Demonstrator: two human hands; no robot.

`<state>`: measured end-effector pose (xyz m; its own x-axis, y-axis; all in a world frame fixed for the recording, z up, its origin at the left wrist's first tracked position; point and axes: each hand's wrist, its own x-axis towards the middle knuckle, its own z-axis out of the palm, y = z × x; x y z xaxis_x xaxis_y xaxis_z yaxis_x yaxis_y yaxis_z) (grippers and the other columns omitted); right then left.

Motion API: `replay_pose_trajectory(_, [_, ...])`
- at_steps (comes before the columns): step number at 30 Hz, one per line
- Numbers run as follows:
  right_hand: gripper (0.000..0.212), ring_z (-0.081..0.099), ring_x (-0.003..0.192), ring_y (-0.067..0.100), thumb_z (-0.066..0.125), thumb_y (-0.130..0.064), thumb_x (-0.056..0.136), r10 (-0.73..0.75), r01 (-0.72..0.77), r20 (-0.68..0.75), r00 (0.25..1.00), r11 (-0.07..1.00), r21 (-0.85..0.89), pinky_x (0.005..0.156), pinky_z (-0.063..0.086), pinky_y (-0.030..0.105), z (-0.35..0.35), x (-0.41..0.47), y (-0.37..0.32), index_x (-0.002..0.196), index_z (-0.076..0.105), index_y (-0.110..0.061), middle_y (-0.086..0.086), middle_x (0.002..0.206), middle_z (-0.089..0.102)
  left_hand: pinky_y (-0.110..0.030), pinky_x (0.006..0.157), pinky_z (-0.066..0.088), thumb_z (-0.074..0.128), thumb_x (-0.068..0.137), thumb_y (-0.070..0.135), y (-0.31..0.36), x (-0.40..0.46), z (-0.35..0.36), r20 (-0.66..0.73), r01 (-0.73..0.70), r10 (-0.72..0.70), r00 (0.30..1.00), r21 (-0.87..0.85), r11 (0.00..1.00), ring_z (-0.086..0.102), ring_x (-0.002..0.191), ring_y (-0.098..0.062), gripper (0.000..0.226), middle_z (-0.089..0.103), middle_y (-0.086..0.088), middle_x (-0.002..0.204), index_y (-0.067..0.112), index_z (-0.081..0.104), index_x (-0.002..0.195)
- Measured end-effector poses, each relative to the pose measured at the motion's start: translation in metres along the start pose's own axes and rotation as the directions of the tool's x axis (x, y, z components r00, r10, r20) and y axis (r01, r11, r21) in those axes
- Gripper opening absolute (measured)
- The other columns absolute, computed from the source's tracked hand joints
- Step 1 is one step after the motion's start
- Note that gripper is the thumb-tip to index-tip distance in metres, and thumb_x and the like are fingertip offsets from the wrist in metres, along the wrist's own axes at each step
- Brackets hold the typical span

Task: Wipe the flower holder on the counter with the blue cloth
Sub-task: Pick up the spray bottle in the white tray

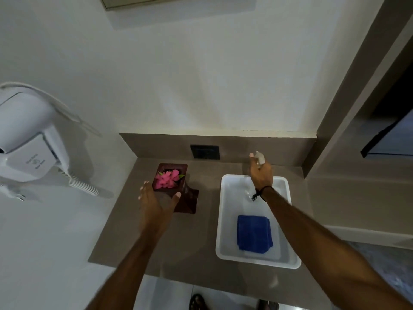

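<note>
No wiping yet: my left hand (154, 204) spread at dark wooden flower holder (176, 186); right hand (261, 173) clutching pale spray bottle (260, 158); folded blue cloth (254, 233) untouched.

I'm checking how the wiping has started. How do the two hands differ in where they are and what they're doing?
The left hand is open, fingers spread around the near edge of the flower holder; the right hand is closed on a small pale object I cannot identify. The left is over the counter; the right is above the far end of the white tray. Only the right wrist wears a dark band. Neither touches the blue cloth.
</note>
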<state>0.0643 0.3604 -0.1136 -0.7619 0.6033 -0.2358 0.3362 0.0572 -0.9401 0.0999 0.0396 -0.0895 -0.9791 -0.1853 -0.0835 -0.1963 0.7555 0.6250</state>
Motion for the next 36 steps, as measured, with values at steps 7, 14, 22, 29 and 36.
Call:
replay_pose_trajectory(7, [0.039, 0.066, 0.057, 0.023, 0.06, -0.044, 0.096, -0.079, 0.089, 0.225, 0.971, 0.995, -0.034, 0.067, 0.063, 0.052, 0.019, -0.03, -0.006, 0.092, 0.065, -0.006, 0.011, 0.066, 0.067, -0.053, 0.128, 0.018, 0.063, 0.081, 0.068, 0.017, -0.003, 0.002, -0.024, 0.003, -0.002, 1.0, 0.042, 0.999, 0.016, 0.159, -0.033, 0.108, 0.025, -0.017, 0.169, 0.009, 0.021, 0.161])
replay_pose_trajectory(14, [0.056, 0.077, 0.078, 0.031, 0.061, -0.062, 0.084, 0.062, 0.021, 0.349, 0.935, 0.973, -0.23, 0.076, 0.064, 0.046, 0.072, -0.082, 0.005, 0.098, 0.072, -0.008, 0.013, 0.089, 0.078, -0.051, 0.129, 0.015, 0.06, 0.081, 0.072, 0.024, -0.003, -0.003, 0.002, 0.015, -0.015, 1.0, 0.142, 0.99, 0.014, 0.16, -0.036, 0.115, 0.018, -0.021, 0.171, 0.005, 0.014, 0.162])
replay_pose_trajectory(22, [0.034, 0.063, 0.072, 0.018, 0.066, -0.061, 0.081, 0.005, 0.133, 0.388, 0.922, 0.935, -0.328, 0.069, 0.055, 0.031, 0.09, -0.098, 0.012, 0.08, 0.061, -0.028, -0.005, 0.078, 0.064, -0.054, 0.125, 0.025, 0.066, 0.079, 0.066, 0.032, -0.005, -0.006, -0.012, 0.034, -0.032, 0.999, 0.115, 0.993, 0.026, 0.155, -0.039, 0.107, 0.033, -0.025, 0.163, 0.002, 0.03, 0.156])
replay_pose_trajectory(29, [0.049, 0.075, 0.081, 0.025, 0.067, -0.058, 0.081, 0.038, 0.021, 0.255, 0.966, 0.974, -0.224, 0.075, 0.063, 0.037, 0.065, -0.081, 0.015, 0.1, 0.072, -0.013, 0.007, 0.092, 0.077, -0.056, 0.123, 0.028, 0.071, 0.079, 0.062, 0.035, -0.006, -0.008, -0.013, 0.036, -0.035, 0.999, 0.104, 0.994, 0.03, 0.153, -0.04, 0.106, 0.036, -0.024, 0.161, 0.002, 0.029, 0.156])
replay_pose_trajectory(36, [0.034, 0.066, 0.079, 0.03, 0.057, -0.03, 0.099, -0.061, 0.068, 0.115, 0.991, 0.996, -0.053, 0.075, 0.054, 0.038, 0.003, -0.03, 0.01, 0.1, 0.069, 0.001, 0.025, 0.091, 0.073, -0.061, 0.117, 0.037, 0.07, 0.073, 0.068, 0.032, 0.0, -0.009, 0.031, 0.068, -0.068, 0.997, 0.009, 0.998, 0.037, 0.148, -0.042, 0.107, 0.042, -0.023, 0.156, 0.006, 0.035, 0.153])
